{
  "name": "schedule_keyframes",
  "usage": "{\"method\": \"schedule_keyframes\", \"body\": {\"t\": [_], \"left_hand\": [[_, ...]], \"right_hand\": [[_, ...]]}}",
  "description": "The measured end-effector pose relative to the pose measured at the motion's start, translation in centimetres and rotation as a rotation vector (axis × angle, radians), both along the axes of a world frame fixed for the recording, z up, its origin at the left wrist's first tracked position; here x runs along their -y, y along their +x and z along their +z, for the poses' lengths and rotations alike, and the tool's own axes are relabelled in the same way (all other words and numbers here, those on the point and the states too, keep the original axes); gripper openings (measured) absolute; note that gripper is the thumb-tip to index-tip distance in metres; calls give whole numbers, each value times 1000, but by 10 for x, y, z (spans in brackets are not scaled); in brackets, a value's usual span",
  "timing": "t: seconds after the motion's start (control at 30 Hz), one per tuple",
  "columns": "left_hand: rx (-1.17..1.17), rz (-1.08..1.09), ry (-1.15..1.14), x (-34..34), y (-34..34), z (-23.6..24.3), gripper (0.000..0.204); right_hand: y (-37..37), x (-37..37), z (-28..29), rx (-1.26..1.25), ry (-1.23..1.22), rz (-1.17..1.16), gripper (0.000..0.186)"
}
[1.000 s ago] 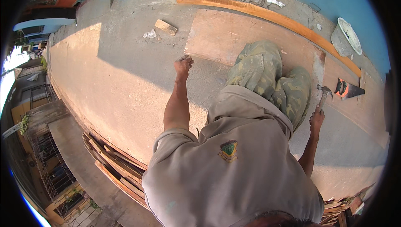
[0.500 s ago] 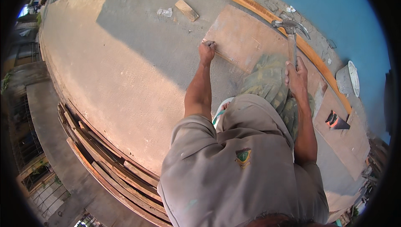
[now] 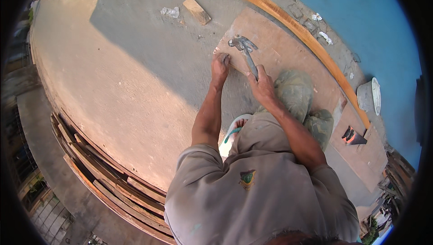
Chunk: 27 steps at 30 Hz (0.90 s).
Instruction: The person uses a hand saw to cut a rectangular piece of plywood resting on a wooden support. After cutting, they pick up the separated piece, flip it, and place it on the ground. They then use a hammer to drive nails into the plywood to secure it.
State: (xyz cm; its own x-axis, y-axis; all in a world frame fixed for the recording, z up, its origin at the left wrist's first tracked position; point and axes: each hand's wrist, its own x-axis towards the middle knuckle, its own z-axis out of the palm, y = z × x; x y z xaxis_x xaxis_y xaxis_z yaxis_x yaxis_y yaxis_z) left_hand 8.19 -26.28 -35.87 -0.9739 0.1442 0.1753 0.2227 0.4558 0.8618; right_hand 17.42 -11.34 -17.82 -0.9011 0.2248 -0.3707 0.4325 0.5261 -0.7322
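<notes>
My left hand (image 3: pixel 220 67) is closed in a pinch at the left edge of a light plywood sheet (image 3: pixel 275 33); what its fingertips hold is too small to make out. My right hand (image 3: pixel 261 82) grips the handle of a claw hammer (image 3: pixel 243 46), whose metal head is just above and to the right of my left fingertips. My camouflage-covered legs (image 3: pixel 293 91) are bent on the sheet. A saw with orange and black grip (image 3: pixel 354 137) lies on the board at the right.
A long orange-brown plank (image 3: pixel 297 26) runs along the blue wall (image 3: pixel 374 28). A white bucket (image 3: pixel 370 96) stands at the right. A wood offcut (image 3: pixel 196 11) and crumpled plastic (image 3: pixel 170 12) lie on the concrete. Stacked planks (image 3: pixel 108 168) lie at the lower left.
My right hand came up from the right side with the hammer and has swung leftward, bringing its head over my left fingers. My left hand moved up to the sheet's edge.
</notes>
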Motion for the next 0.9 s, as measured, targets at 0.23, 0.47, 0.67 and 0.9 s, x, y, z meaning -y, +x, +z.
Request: {"method": "schedule_keyframes", "body": {"t": [0.23,0.47,0.67,0.9], "left_hand": [[-5,-6,-6,1,-1,-5,11],[-50,-9,-19,3,0,-5,11],[27,-23,-95,6,-1,-9,14],[359,448,160,31,-19,-17,34]], "right_hand": [[-2,5,-31,19,107,52,32],[-12,4,-31,86,132,117,30],[-11,2,-57,237,203,144,32],[2,-14,-44,30,130,39,27]]}}
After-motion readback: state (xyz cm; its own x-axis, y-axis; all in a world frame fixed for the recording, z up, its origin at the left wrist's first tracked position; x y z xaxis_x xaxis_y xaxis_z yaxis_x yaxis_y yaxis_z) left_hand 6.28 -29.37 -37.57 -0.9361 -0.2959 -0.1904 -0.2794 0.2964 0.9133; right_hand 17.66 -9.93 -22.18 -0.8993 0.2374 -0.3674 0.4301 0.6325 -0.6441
